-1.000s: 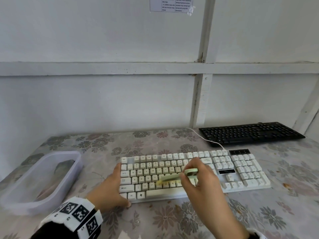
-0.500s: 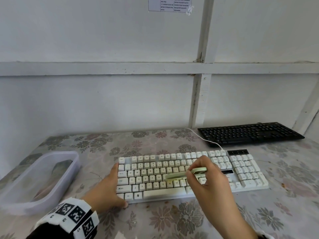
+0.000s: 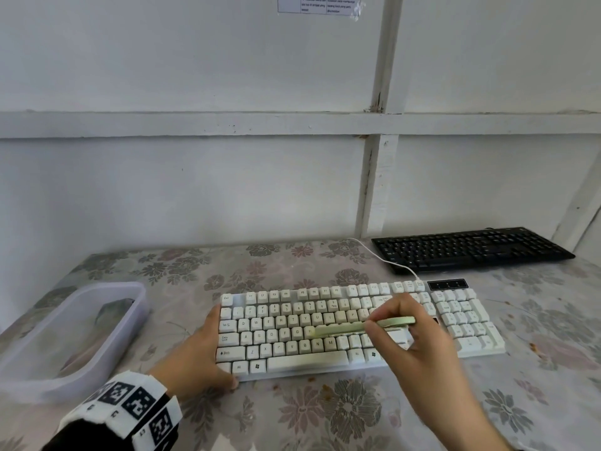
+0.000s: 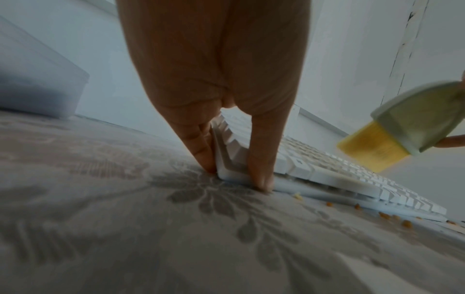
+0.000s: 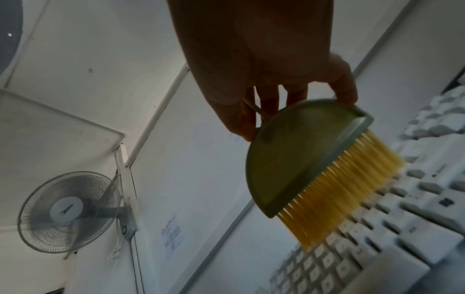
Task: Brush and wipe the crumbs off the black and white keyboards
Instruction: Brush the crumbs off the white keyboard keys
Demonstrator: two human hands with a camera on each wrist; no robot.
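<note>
R grip holds brush over white kbd; tub left.

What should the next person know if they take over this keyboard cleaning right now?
Left hand: braces the near-left corner of the white keyboard, thumb and fingers straight against its edges.
Right hand: grips the small green brush, yellow bristles over the middle letter keys.
Black keyboard: at the back right by the wall, no hand on it.
Done: crumbs lie on the tablecloth along the white keyboard's front edge.
Left: finish brushing the white keyboard, wipe it, then clean the black one.
</note>
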